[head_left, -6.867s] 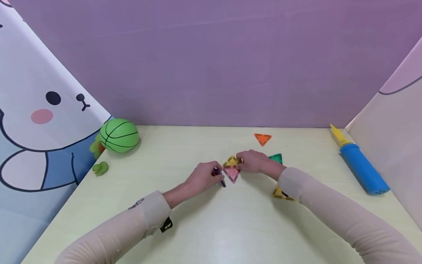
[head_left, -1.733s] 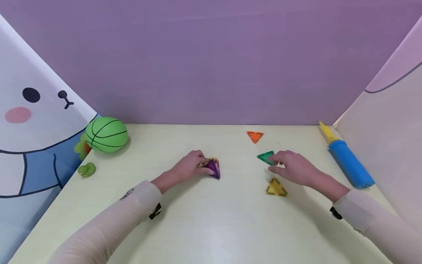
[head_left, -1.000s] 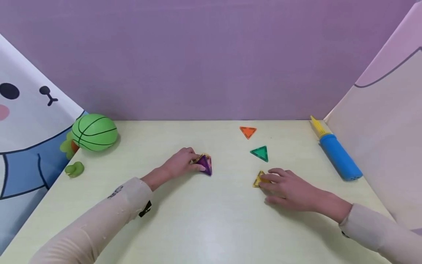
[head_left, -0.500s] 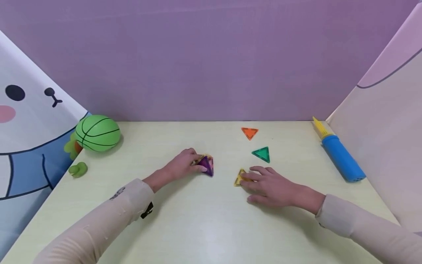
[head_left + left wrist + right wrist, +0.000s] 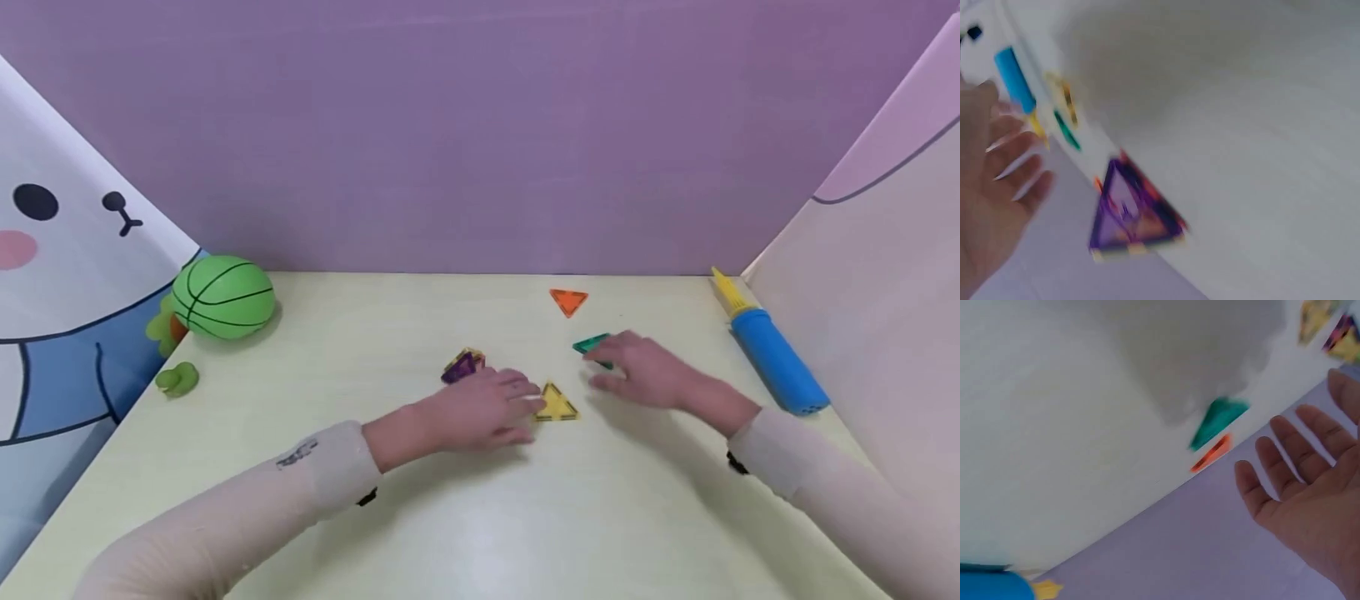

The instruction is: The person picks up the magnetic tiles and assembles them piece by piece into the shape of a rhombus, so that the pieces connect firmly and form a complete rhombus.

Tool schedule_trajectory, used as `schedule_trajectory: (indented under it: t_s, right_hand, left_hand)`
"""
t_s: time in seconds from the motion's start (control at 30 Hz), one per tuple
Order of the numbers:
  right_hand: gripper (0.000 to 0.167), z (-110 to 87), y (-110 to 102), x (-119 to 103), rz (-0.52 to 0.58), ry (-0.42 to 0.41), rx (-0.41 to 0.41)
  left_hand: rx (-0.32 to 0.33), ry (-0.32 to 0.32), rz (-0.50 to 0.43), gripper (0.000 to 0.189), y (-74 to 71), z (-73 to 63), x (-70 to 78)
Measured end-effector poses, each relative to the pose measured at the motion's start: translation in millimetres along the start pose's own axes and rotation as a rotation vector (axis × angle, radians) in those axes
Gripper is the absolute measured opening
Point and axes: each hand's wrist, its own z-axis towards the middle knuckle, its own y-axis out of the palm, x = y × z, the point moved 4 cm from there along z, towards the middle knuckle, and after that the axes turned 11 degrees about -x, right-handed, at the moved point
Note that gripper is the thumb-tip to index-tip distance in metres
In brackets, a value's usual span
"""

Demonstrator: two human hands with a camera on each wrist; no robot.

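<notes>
**Two hands among flat triangles**

On the table (image 5: pixel 480 517), the left hand (image 5: pixel 480 410) lies with straight fingers touching the yellow triangle (image 5: pixel 557 404). The right hand (image 5: pixel 643 372), fingers spread, hovers at the green triangle (image 5: pixel 590 343). A small purple pyramid (image 5: pixel 462 365) stands behind the left hand.

purple wall (image 5: pixel 480 142), pale yellow table (image 5: pixel 480 517)

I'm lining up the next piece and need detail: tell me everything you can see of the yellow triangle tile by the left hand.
The yellow triangle tile lies flat on the pale table, apex pointing away from the person. It looks like translucent plastic with a darker rim. The left hand is at its left edge, fingertips apparently touching it. Nothing lies on it.
</notes>
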Motion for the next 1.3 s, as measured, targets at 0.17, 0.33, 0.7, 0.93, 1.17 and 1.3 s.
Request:
schedule_trajectory:
  t_s: [0.17, 0.33, 0.7, 0.93, 1.17, 1.3]
  right_hand:
    - [0.048, 19.9, -3.1, 39.4, 0.081, 0.181, -0.061]
    - [0.065, 35.2, 4.4, 56.4, 0.083, 0.277, -0.151]
    - [0.054, 46.1, 5.5, 61.8, 0.003, 0.37, -0.132]
    - [0.061, 44.3, 7.2, 65.2, -0.094, 0.471, -0.08]
    - [0.063, 47.4, 7.7, 63.4, -0.07, 0.474, -0.059]
    - [0.06, 47.8, 6.5, 61.8, -0.027, 0.471, -0.066]
  left_hand:
    - [-0.211, -0.063, 0.015, 0.069, 20.5, 11.1, 9.6]
    - [-0.26, -0.09, -0.024, 0.074, 28.5, 11.8, 9.1]
    - [-0.237, -0.085, 0.001, 0.075, 23.2, 13.5, 9.6]
    - [-0.236, -0.098, -0.003, 0.073, 22.4, 14.4, 10.1]
    - [-0.224, -0.102, -0.005, 0.073, 21.9, 14.1, 11.1]
    - [-0.221, -0.096, -0.009, 0.073, 21.7, 14.1, 11.7]
